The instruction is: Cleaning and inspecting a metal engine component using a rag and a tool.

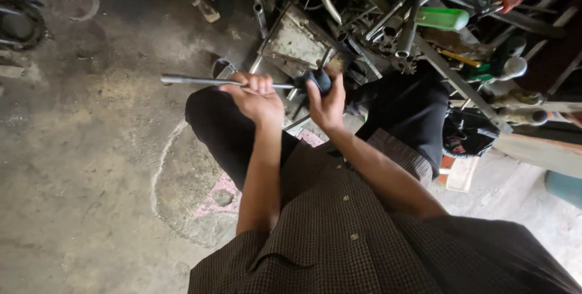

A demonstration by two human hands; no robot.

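- The long grey metal rod (200, 80) runs level across your knees, its free end sticking out to the left over the concrete floor (79, 148).
- Your left hand (257, 97) is wrapped around the rod near its middle.
- Your right hand (326, 101) is closed on the black handle (320, 78) at the rod's right end.
- Just beyond, the scrap pile (388, 27) of pipes and bars sits near; a slip could drive your knuckles into it.

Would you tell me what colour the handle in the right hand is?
Black handle, best seen in the head view.
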